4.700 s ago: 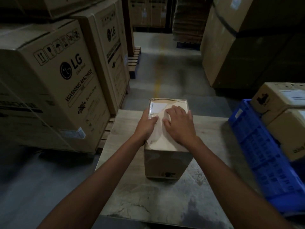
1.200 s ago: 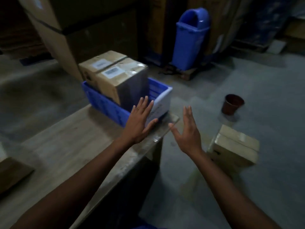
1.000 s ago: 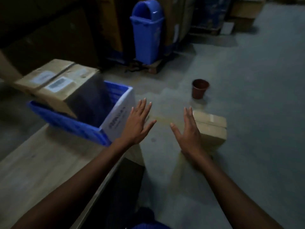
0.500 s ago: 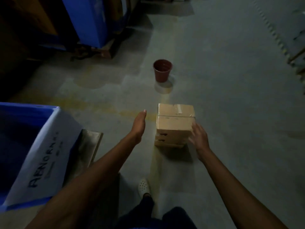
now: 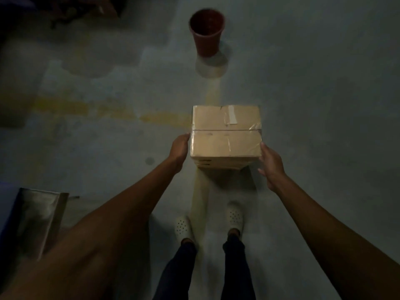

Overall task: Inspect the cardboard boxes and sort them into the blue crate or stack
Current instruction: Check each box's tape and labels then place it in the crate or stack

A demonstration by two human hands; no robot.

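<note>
**Taped box between two flat hands**

The box (image 5: 226,135) is plain brown cardboard. Its top flaps meet in a seam running side to side, sealed with clear tape, and a short paler strip crosses the far flap. Small dark marks on the near face are too dim to read.

It is low over the floor (image 5: 313,94), where two faded yellow lines (image 5: 164,118) meet, just ahead of the person's shoes (image 5: 183,228). Whether it rests there or is just lifted, I cannot tell.

The left hand (image 5: 178,148) lies flat against its left side. The right hand (image 5: 271,163) is at its right side, thumb tip touching the top edge. It is a wide grip, with fingers straight rather than curled. How far the fingers reach under the box is hidden.

Beyond it stands a red-brown pot (image 5: 206,33), dark inside. A tabletop (image 5: 39,219) corner shows at lower left, cut off by the frame and partly behind the left forearm.
</note>
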